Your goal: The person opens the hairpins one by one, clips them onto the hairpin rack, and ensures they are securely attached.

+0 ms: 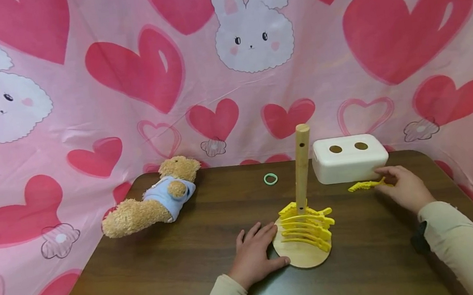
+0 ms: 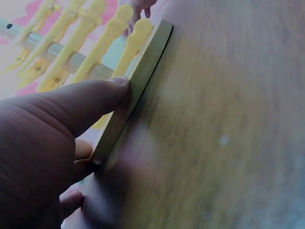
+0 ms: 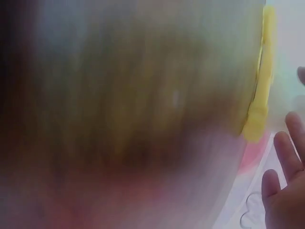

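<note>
My left hand (image 1: 255, 255) holds the round base of a wooden stand (image 1: 303, 256) by its left edge, thumb at the front rim and fingers farther back. An upright wooden pole (image 1: 303, 169) rises from the base, with several yellow hair clips (image 1: 307, 229) stacked around its lower part. My right hand (image 1: 405, 189) is at the right, its fingertips overlapping the end of a loose yellow hair clip (image 1: 365, 185) in the head view. In the right wrist view the fingers (image 3: 288, 155) are spread and apart from that clip (image 3: 259, 76).
Behind the loose clip is a white box (image 1: 350, 164) with two round holes on top. A small green ring (image 1: 271, 179) lies left of the pole. At the back left a teddy bear (image 1: 167, 196) in a blue top lies on the brown table (image 1: 154, 273). A pink heart-patterned cloth (image 1: 194, 84) hangs behind.
</note>
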{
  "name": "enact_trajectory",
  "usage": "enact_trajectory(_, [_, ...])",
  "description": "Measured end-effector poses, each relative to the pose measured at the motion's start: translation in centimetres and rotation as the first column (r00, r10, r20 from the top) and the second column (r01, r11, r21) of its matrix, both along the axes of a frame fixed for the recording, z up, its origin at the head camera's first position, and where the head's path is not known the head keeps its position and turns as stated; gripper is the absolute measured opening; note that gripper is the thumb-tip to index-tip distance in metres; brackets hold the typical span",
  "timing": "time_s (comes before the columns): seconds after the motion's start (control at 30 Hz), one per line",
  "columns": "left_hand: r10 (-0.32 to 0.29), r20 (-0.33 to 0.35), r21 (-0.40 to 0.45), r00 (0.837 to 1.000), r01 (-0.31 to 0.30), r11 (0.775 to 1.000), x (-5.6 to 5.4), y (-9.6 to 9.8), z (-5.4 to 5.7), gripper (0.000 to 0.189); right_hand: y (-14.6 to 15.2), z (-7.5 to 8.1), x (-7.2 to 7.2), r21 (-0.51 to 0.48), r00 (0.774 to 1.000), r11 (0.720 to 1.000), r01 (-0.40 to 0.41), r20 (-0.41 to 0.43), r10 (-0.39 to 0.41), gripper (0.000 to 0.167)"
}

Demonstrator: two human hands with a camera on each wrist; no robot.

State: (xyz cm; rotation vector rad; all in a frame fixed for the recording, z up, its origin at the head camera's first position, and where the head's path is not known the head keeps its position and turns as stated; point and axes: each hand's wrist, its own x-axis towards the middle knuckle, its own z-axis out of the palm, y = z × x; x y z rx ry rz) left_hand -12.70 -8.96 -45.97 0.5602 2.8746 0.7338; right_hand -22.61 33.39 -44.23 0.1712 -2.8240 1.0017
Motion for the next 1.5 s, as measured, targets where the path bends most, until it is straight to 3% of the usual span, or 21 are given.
enact_trajectory(0.13, [0.000,-0.006,0.001,1.000,0.000,1.000,0.0,0.0,0.0,0.084,1.3,-0.2,-0.7,0.041,0.997,0.999,-0.035,0.073,0.032,0.051])
enact_trajectory(0.3, [-0.002,0.007,0.005,1.000,0.002,1.000,0.0,-0.1,0.0,0.083,2.4,-0.6,-1.1,0.023,0.988,0.997,-0.075,0.139,0.071,0.051])
enact_trajectory(0.57, [0.001,-0.003,-0.005,1.000,-0.001,1.000,0.1,0.0,0.0,0.083,2.5,-0.3,-0.5,0.039,0.979,0.999,-0.035,0.202,0.027,0.051])
enact_trajectory(0.83, [0.001,-0.003,0.003,1.000,-0.001,1.000,0.0,0.0,-0.1,0.082,1.8,0.1,1.0,0.059,0.991,0.997,-0.041,0.127,0.033,0.050])
enact_trajectory(1.1, [0.001,-0.008,0.001,1.000,-0.001,1.000,0.0,-0.1,-0.3,0.083,-0.3,0.8,3.6,0.060,0.997,0.995,-0.074,0.018,0.073,0.037])
enact_trajectory(1.5, [-0.002,-0.011,0.005,1.000,0.002,1.000,0.0,-0.2,-0.5,0.084,-2.7,2.8,6.5,0.052,0.978,0.990,-0.132,-0.156,0.139,0.019])
